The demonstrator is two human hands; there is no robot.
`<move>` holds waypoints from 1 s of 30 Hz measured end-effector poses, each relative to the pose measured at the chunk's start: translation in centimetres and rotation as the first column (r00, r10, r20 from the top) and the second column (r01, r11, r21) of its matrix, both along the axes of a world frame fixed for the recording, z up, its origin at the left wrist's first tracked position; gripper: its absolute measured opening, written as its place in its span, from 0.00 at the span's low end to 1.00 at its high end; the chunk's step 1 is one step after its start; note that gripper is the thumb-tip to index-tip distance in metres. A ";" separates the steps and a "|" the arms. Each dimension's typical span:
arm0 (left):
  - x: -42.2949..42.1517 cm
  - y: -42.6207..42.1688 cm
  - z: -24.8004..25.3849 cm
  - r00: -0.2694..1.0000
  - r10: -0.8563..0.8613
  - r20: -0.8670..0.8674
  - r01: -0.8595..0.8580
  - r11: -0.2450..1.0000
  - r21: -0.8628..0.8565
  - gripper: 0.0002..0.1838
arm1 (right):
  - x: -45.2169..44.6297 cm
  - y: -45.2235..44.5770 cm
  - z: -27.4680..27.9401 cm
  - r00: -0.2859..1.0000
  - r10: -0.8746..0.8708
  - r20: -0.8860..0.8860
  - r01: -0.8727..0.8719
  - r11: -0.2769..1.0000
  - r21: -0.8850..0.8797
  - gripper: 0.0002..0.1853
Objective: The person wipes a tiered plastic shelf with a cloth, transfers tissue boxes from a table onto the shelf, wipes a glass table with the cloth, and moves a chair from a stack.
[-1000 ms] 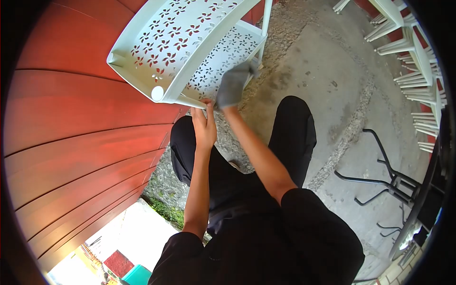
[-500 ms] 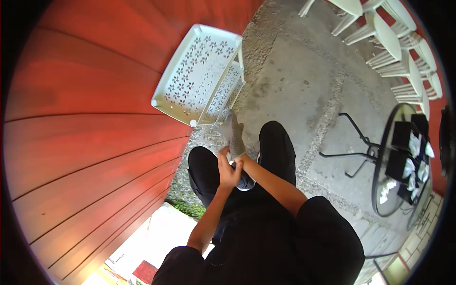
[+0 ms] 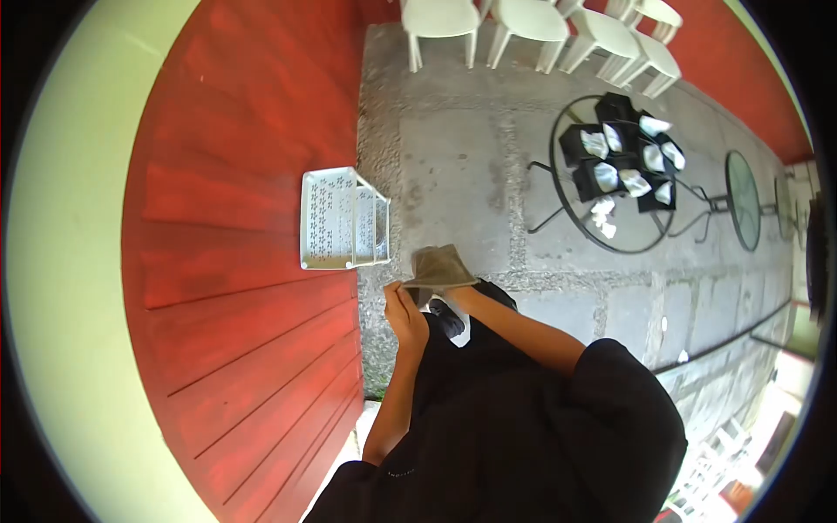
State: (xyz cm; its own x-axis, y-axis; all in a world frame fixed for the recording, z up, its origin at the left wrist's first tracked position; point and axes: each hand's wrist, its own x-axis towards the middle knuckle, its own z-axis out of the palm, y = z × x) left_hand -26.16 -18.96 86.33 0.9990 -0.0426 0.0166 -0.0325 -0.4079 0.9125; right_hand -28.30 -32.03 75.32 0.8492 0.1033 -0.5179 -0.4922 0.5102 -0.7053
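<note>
A grey-brown piece of cloth [image 3: 440, 264] spreads out in front of my body, above the ground. My left hand [image 3: 405, 315] is closed, pinching the cloth's left corner between thumb and fingers. My right hand [image 3: 460, 298] reaches in at the near right edge of the cloth; only the wrist side shows and its fingers are hidden by the fabric. Whether the cloth is flat or a pouch or glove I cannot tell. Just below my hands is a dark shoe [image 3: 446, 317].
A white plastic rack [image 3: 330, 218] with flower-shaped holes stands against the red wall [image 3: 253, 218]. At the right, a round glass table [image 3: 571, 205] bears several black boxes [image 3: 602, 179] with white cloth or paper. White chairs [image 3: 530, 19] line the far wall.
The grey cloth, earlier bunched around my right hand with my left at the wrist, is now spread wide. My left hand moved to its corner. My view has turned; the rack appears farther off.
</note>
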 end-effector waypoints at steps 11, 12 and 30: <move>-3.1 -4.0 12.1 0.631 -0.767 -0.119 0.770 0.637 -0.020 0.10 | -13.0 -7.9 11.5 0.812 -0.583 -0.030 0.454 0.662 -0.596 0.29; -3.6 -4.5 12.4 0.604 -0.791 -0.102 0.793 0.609 -0.029 0.10 | -13.9 -8.3 12.6 0.821 -0.544 0.174 0.498 0.533 -0.684 0.27; -9.3 -22.8 3.8 0.721 -0.675 -0.155 0.644 0.736 -0.209 0.10 | -26.2 -28.7 18.6 0.881 -0.354 0.312 0.461 0.504 -0.730 0.12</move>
State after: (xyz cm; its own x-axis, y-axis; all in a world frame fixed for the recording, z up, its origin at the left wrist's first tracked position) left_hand -35.50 -41.76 90.16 0.6969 -0.7053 -0.1302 -0.0534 -0.2321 0.9712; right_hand -54.53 -60.69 93.94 0.7438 -0.6567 -0.1249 -0.2697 -0.1239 -0.9549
